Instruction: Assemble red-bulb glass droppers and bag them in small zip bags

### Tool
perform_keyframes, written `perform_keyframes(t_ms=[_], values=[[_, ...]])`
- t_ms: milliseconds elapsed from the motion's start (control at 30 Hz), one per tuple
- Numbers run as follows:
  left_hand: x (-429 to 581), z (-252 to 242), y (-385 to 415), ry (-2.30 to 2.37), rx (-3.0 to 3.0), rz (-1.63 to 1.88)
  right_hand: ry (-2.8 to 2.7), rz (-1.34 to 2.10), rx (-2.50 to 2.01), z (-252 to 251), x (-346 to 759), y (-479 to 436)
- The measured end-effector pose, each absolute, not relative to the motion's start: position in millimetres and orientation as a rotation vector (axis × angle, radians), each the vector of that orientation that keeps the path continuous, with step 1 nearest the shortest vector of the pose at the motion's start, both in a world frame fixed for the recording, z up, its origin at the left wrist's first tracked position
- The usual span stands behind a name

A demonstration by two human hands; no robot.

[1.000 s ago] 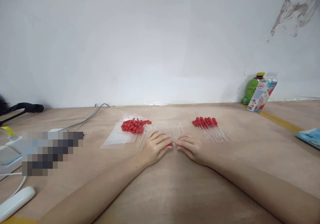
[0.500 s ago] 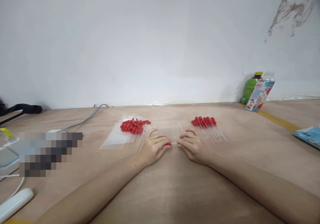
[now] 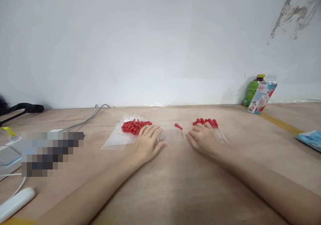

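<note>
A glass dropper with a red rubber bulb (image 3: pixel 178 126) is pinched in my right hand (image 3: pixel 204 138), its bulb end pointing left and up. That hand, partly blurred, lies in front of a group of finished-looking droppers with red bulbs (image 3: pixel 212 122) and hides part of them. My left hand (image 3: pixel 147 143) is open, fingers spread and thumb apart, over the left end of a row of clear glass tubes (image 3: pixel 173 135). Its fingertips are close to a pile of loose red rubber bulbs (image 3: pixel 132 127) on a clear plastic bag (image 3: pixel 112 139).
At the back right stand a green bottle (image 3: pixel 251 91) and a printed carton-like pack (image 3: pixel 260 98). A blue packet (image 3: pixel 311 139) lies at the right edge. On the left are a white power strip (image 3: pixel 10 154), grey cable (image 3: pixel 85 120) and a white rounded object (image 3: pixel 17 203).
My right hand has moved right with the dropper, away from my left hand. The left hand has let go of the red bulb, shifted slightly left, and its fingers have spread.
</note>
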State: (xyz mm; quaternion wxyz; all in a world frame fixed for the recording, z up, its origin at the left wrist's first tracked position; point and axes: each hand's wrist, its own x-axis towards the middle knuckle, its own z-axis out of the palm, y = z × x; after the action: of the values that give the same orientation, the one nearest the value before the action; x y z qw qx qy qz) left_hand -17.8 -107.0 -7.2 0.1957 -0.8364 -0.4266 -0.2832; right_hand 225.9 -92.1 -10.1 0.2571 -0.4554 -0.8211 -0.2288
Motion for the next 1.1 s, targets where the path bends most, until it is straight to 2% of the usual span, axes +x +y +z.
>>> perform_keyframes(t_ms=[100,233,533,1100], values=[[-30.2,2.5,-103.2,-1.502,-2.248,-0.680,-2.025,-0.422,-1.730,-0.6,250.8,-78.0],[-39.7,9.8,-97.8,-1.763,-2.194,-0.408,-1.911,-0.278,-1.967,-0.5,269.8,-66.3],[-39.1,9.7,-100.6,-1.954,-2.088,-0.135,-1.991,-0.303,-1.939,-12.6,245.3,-62.1],[-43.9,5.1,-91.7,-2.023,-2.088,-0.092,-2.003,-0.307,-1.901,-10.6,221.3,-58.4]])
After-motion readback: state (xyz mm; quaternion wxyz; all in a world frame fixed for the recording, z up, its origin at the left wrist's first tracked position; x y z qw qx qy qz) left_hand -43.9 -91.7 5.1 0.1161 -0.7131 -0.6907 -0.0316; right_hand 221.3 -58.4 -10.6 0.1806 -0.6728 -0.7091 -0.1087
